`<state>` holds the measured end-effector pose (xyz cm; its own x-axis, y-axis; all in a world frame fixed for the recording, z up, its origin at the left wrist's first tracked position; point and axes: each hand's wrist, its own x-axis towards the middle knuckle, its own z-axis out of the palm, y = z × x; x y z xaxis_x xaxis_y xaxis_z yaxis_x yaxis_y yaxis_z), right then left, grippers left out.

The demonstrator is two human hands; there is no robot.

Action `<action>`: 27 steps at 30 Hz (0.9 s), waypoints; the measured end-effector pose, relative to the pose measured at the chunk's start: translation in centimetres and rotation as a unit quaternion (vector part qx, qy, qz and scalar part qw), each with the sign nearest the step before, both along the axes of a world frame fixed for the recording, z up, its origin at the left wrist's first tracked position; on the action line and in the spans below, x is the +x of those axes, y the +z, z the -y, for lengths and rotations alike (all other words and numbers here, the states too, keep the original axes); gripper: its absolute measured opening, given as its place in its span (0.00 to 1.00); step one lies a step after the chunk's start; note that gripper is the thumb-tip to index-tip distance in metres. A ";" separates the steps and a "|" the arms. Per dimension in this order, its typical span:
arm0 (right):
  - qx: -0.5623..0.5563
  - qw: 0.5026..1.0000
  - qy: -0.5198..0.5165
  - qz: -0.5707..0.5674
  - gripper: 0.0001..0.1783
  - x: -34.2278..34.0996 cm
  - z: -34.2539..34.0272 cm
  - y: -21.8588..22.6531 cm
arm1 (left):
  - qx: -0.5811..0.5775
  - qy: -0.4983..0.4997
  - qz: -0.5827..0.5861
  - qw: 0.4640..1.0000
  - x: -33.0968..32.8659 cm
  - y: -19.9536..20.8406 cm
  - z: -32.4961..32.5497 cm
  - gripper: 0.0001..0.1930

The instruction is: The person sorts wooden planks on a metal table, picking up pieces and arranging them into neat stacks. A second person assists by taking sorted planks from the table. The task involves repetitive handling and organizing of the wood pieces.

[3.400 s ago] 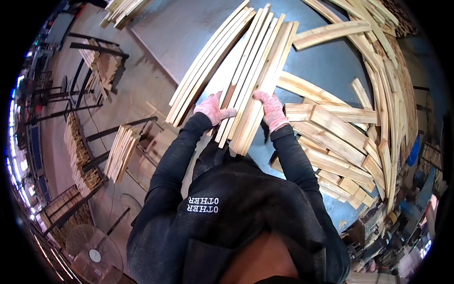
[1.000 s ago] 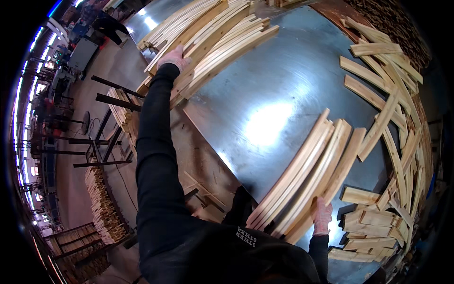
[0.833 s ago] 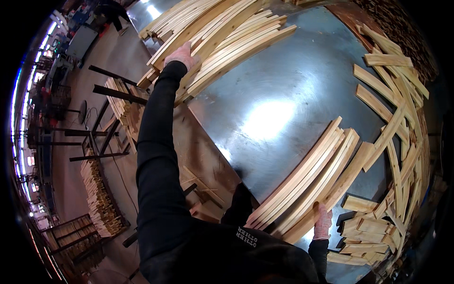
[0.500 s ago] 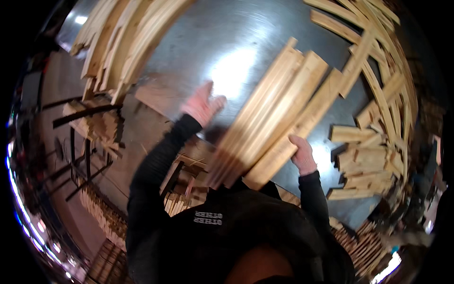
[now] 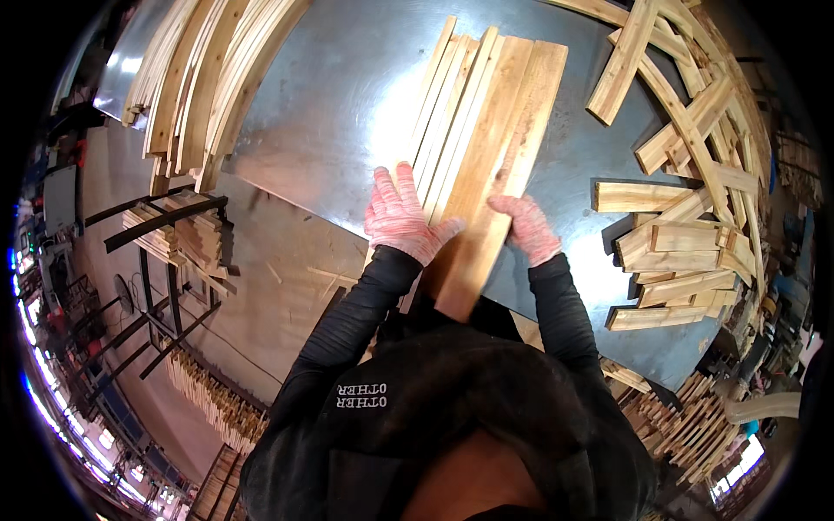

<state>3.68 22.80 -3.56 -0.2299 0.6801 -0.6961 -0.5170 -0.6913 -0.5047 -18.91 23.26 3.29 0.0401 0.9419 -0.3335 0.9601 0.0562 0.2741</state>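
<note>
Where boards (image 5: 491, 130) lie, hands (image 5: 404, 219) (image 5: 528, 230) (two) flank them.

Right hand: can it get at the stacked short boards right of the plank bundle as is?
Probably yes: only metal tabletop shows between the right hand and the stacked short boards. It would likely have to leave the plank bundle first.

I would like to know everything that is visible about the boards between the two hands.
The boards are long, pale yellow and look like wood, with darker marks. They lie side by side, pointing away from the person, over the grey table. Narrow edges show at left, broader faces at right. Their far ends are uneven; the near end at right is blurred. The gloved left hand touches the left side, the right hand the right.
</note>
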 end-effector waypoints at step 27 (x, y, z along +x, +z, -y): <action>0.084 0.915 -0.027 0.393 0.38 -0.7 -1.7 -2.7 | -0.054 0.007 -0.056 0.997 1.3 0.7 -0.4 0.57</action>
